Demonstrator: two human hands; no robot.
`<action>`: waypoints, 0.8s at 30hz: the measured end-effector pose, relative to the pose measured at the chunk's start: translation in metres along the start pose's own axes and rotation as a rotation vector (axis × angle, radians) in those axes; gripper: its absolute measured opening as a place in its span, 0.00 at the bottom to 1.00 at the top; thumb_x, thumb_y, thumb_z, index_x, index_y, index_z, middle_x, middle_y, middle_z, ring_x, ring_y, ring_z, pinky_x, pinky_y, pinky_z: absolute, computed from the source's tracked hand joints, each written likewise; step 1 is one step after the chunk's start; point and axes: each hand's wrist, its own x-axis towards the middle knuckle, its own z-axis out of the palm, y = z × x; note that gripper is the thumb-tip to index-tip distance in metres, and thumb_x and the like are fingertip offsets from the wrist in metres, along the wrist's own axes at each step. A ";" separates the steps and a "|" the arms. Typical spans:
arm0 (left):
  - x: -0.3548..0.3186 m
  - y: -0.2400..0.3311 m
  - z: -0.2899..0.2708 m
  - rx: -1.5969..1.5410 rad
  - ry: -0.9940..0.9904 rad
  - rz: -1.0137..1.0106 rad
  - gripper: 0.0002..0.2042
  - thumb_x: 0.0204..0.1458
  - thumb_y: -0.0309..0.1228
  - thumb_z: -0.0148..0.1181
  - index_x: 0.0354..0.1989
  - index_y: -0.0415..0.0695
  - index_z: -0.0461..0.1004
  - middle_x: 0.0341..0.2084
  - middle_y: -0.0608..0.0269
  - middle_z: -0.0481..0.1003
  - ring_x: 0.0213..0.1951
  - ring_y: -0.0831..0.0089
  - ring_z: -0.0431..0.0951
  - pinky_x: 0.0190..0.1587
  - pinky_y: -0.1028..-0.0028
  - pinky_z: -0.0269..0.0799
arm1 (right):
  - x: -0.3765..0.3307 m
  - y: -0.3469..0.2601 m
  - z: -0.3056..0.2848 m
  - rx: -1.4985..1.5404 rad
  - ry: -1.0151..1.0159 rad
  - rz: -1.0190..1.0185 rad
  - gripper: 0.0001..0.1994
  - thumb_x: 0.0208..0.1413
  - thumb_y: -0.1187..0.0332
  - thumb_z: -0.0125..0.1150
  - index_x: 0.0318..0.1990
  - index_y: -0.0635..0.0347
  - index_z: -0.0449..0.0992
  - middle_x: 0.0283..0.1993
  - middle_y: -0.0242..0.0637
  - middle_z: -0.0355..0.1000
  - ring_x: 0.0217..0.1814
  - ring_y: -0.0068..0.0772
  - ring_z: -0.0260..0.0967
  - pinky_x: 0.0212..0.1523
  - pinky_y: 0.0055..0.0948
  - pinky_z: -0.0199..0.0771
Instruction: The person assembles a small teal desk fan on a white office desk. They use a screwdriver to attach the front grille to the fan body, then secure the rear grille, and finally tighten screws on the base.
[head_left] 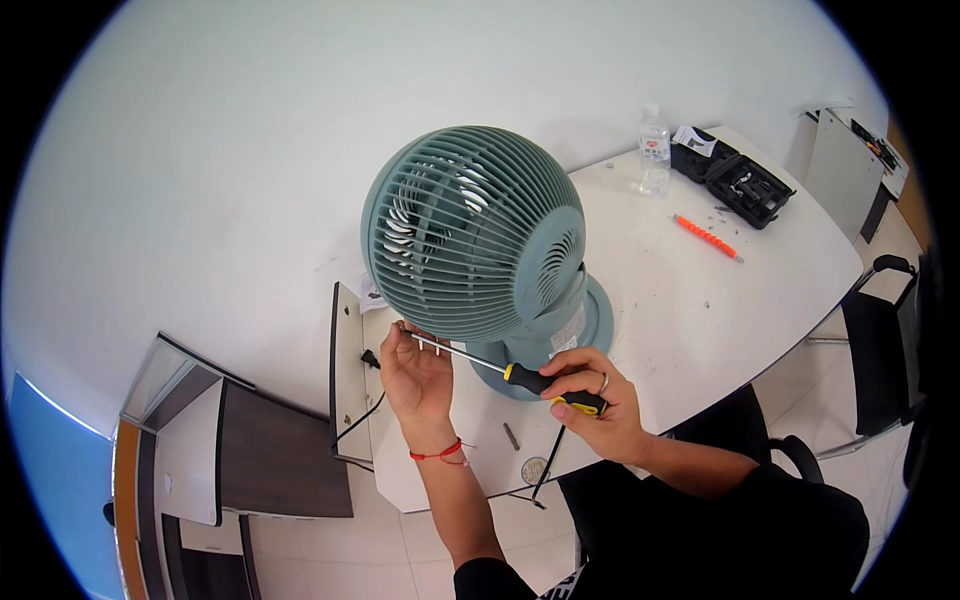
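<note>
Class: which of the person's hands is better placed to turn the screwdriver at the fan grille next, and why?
Probably the right hand: it grips the screwdriver by its black and yellow handle. The left hand steadies the shaft tip beneath the fan.

The round grey-green plastic fan [475, 235] is looking smooth and matt. The screwdriver [505, 367] is showing a shiny metal shaft and a glossy black-and-yellow plastic handle. The white counter [720, 310] is looking smooth.

Right hand [590, 400] clenched — left hand [418, 372] raised, fingers [405, 332] pinching.
</note>
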 end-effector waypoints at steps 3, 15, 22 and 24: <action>0.000 -0.001 -0.001 0.008 0.002 0.004 0.08 0.61 0.39 0.61 0.33 0.53 0.82 0.38 0.73 0.80 0.46 0.77 0.75 0.58 0.68 0.67 | 0.000 0.001 0.001 -0.004 -0.007 -0.003 0.10 0.56 0.81 0.65 0.44 0.60 0.82 0.56 0.37 0.70 0.55 0.30 0.72 0.54 0.28 0.72; -0.005 -0.002 0.004 0.053 0.023 0.015 0.07 0.59 0.38 0.62 0.36 0.51 0.81 0.40 0.78 0.78 0.49 0.79 0.71 0.58 0.72 0.61 | -0.001 0.000 0.001 -0.009 -0.004 -0.010 0.10 0.55 0.82 0.65 0.43 0.59 0.82 0.56 0.37 0.69 0.55 0.30 0.72 0.53 0.28 0.72; -0.005 -0.003 0.008 0.039 0.042 0.030 0.07 0.59 0.37 0.61 0.38 0.49 0.80 0.39 0.77 0.78 0.48 0.78 0.71 0.57 0.72 0.62 | 0.000 -0.003 0.002 -0.146 -0.015 -0.104 0.13 0.48 0.86 0.64 0.38 0.57 0.85 0.54 0.36 0.74 0.55 0.37 0.71 0.55 0.33 0.72; -0.005 -0.004 0.008 0.055 0.035 0.032 0.07 0.59 0.37 0.61 0.38 0.49 0.80 0.39 0.76 0.78 0.48 0.77 0.72 0.56 0.72 0.63 | 0.001 -0.004 0.002 -0.201 -0.039 -0.160 0.15 0.45 0.87 0.63 0.36 0.56 0.85 0.52 0.34 0.75 0.56 0.39 0.70 0.55 0.35 0.72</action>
